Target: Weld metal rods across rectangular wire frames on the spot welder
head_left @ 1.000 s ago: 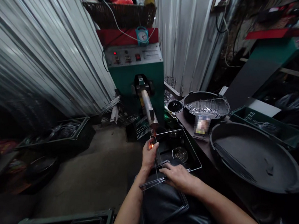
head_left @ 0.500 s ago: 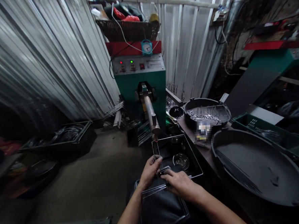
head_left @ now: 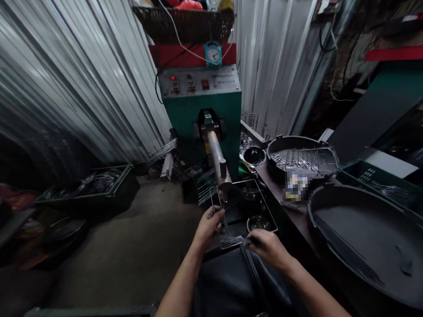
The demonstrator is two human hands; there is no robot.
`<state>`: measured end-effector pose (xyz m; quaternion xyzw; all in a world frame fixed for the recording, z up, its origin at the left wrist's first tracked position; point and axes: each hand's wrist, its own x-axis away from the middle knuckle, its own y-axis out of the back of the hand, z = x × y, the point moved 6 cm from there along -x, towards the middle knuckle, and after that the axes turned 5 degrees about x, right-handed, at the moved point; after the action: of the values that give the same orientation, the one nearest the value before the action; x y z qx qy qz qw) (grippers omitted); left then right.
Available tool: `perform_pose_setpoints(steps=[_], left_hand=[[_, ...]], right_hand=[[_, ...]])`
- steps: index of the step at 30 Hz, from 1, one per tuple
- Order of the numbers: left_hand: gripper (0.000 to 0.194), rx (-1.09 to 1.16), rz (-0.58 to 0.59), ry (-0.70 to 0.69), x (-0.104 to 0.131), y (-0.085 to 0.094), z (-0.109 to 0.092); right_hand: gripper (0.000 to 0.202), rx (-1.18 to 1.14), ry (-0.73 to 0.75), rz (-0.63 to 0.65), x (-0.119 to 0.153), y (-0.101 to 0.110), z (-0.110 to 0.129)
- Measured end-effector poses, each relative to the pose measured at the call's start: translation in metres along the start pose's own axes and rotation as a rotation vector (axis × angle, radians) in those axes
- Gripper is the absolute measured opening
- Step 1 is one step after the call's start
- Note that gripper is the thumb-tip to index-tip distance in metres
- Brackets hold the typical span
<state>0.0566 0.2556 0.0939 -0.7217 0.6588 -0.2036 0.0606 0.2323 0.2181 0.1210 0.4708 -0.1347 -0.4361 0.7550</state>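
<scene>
The left hand (head_left: 208, 221) pinches a wire frame (head_left: 266, 204), between five and six o'clock from the green machine (head_left: 203, 106). The right hand (head_left: 266, 247) blurs beside its near corner; its grip cannot be told. From the frame, a pan (head_left: 293, 145) at two o'clock holds loose wires (head_left: 298, 163); a tray (head_left: 369, 216) past three, dark rods (head_left: 346, 247); a crate (head_left: 120, 196) past nine, more wires.

Colours about the green machine (head_left: 203, 104).
Machine top: red band (head_left: 178, 55), grey control panel (head_left: 224, 81), red lamp (head_left: 172, 78). Clock (head_left: 213, 55) on band: teal rim, pale dial. Above machine: brown woven basket (head_left: 185, 26), red bundle (head_left: 189, 5). Behind it: silver-grey wall (head_left: 269, 54), ribbed in stripes. Before it: silvery wire frame (head_left: 266, 205). Right of it: dark grey round tray (head_left: 369, 225).
</scene>
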Motion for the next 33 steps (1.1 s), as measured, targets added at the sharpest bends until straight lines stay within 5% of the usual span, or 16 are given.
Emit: perform_pose_setpoints(steps=[8,15,24,29,33], left_hand=[[0.035,0.105,-0.012,-0.038,-0.061,0.002,-0.030],[0.038,0.159,-0.047,-0.067,-0.093,0.004,-0.043],[0.035,0.158,-0.116,-0.018,-0.115,0.020,-0.026],[0.035,0.148,-0.127,0.019,-0.118,0.021,-0.029],[0.033,0.174,-0.156,0.001,-0.123,0.012,-0.038]], right_hand=[[0.013,-0.122,-0.005,-0.335,-0.054,0.017,-0.039],[0.017,-0.198,-0.010,-0.375,-0.092,0.028,-0.053],[0.020,-0.085,-0.023,-0.282,-0.115,0.033,-0.053],[0.013,-0.046,0.002,-0.381,-0.098,0.054,-0.043],[0.026,-0.249,-0.272,-0.578,-0.041,0.041,-0.064]])
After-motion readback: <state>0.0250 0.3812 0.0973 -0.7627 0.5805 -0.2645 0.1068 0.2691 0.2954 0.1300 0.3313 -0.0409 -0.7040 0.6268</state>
